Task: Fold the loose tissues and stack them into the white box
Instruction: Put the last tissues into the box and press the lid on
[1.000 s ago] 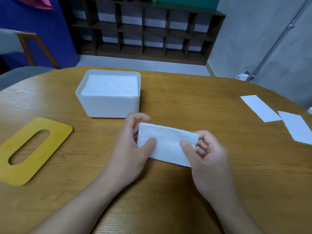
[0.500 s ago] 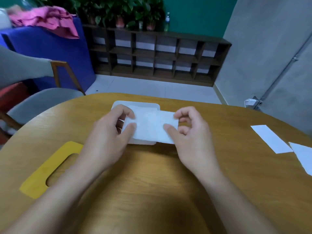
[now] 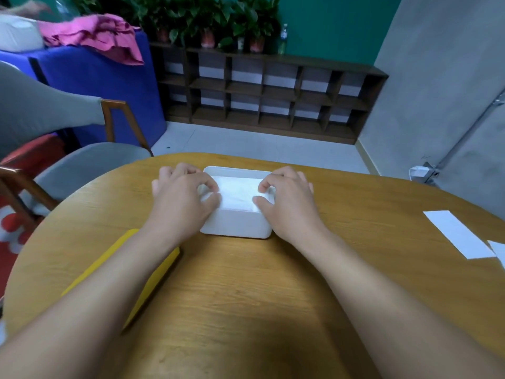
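Pinching the folded tissue [image 3: 237,193] at either end, both hands [image 3: 182,199] [image 3: 287,202] lower it flat into the white box [image 3: 236,227], apparently so it stacks squarely.

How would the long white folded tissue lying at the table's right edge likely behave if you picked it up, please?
The long white folded tissue lies thin and flat on the wooden table, so it is probably very light and floppy. It would likely droop from one end and tear easily.

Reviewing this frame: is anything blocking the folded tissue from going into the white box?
Nothing visible does. The white box is open-topped; its yellow lid lies on the table to its left. The left hand and right hand pinch the folded tissue at its ends, right at the box's opening.
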Demonstrator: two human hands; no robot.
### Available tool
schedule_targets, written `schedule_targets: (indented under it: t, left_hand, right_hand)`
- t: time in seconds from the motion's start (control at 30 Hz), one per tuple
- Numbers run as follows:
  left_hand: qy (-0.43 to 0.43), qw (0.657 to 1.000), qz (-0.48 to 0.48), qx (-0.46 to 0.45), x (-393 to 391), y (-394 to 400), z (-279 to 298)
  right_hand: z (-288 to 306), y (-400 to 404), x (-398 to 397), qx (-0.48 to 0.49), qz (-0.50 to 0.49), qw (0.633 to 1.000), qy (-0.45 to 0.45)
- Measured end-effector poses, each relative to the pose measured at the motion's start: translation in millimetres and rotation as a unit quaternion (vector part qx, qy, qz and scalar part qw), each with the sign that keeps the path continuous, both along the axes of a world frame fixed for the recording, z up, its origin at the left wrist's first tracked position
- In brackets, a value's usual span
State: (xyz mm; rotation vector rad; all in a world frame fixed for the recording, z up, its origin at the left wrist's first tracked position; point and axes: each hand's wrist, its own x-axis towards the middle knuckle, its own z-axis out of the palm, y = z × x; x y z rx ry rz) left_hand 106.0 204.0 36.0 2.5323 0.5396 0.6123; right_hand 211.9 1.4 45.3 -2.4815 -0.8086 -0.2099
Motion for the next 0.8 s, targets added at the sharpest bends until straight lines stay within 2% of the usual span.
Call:
schedule_targets:
  t: [0.2,0.37,0.6,0.8]
  left_hand:
    - [-0.069,0.997,-0.013,0.045,-1.0,-22.5,6.2]
    - [-0.106,0.983,-0.139,0.051,-5.0,-110.1,-5.2]
    - [-0.033,0.96,-0.275,-0.03,31.4,-242.7,-49.4]
    - [0.04,0.926,-0.374,-0.042,104.7,-353.6,-54.0]
  right_hand:
    - [5.7,-22.4,-7.0,0.065,0.0,0.997,0.035]
    - [-3.9,-86.2,-23.8,0.107,-0.04,0.992,0.052]
    - [-33.1,-236.8,-29.8,0.05,-0.163,0.983,0.071]
    - [-43.2,-350.0,6.5,-0.012,-0.273,0.96,0.056]
